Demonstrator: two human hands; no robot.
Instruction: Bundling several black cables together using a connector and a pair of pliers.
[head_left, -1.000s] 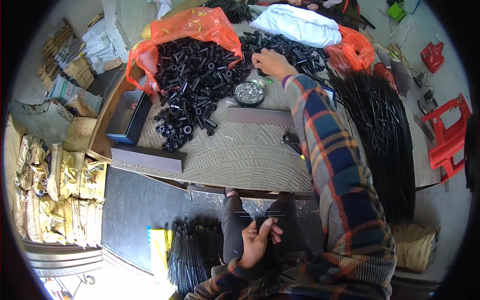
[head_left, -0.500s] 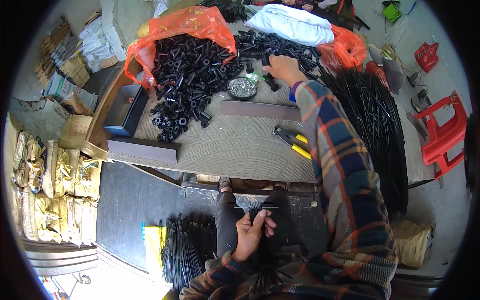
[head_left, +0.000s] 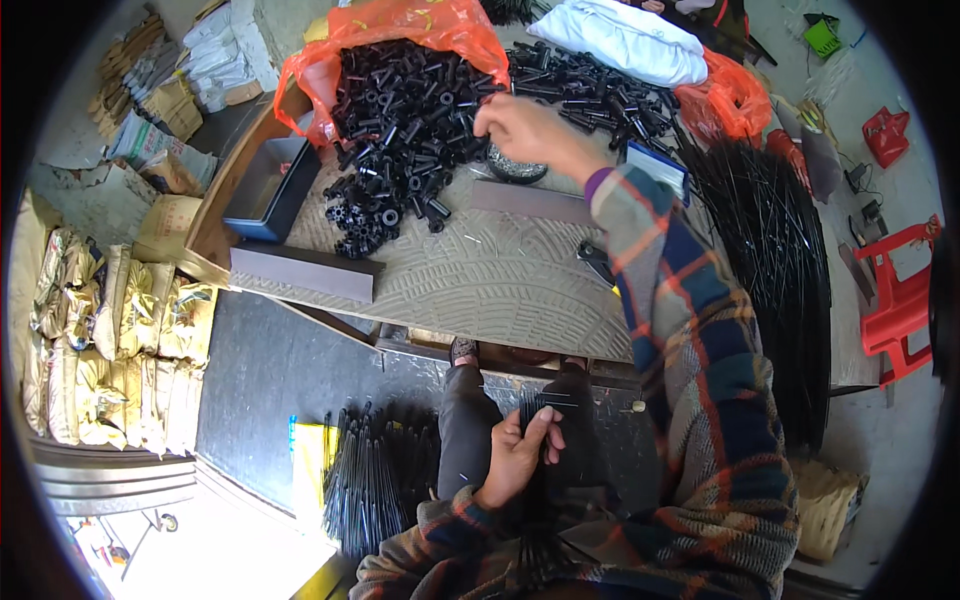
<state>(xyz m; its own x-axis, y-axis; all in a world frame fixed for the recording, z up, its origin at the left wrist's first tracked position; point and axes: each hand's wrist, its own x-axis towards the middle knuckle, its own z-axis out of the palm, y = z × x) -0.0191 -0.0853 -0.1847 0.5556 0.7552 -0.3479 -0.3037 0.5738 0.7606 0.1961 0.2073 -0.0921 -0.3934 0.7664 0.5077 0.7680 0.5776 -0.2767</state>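
Note:
My left hand [head_left: 518, 455] is low over my lap, closed around a bundle of thin black rods [head_left: 532, 402] whose ends stick up past the fingers. A few fine wire-like pins [head_left: 560, 395] lie across those ends. My right hand [head_left: 530, 130] reaches over the table with curled fingers; whatever they pinch is hidden. It hovers by a heap of black plastic tubular parts [head_left: 400, 130] and partly covers a round dish [head_left: 516, 172] of small silvery pieces. The pliers [head_left: 596, 262] lie partly behind my right sleeve.
On the patterned tabletop [head_left: 480, 265] are a grey-blue bin [head_left: 268, 190], flat strips [head_left: 305, 272] and a blue-edged tray [head_left: 655, 170]. Long black rods [head_left: 765, 240] hang over the right side, near a red stool [head_left: 900, 300]. More rods [head_left: 365, 480] stand at lower left.
My right hand has moved left over the dish, away from the black parts it was touching. The whole view has shifted slightly; my left hand still grips the rods.

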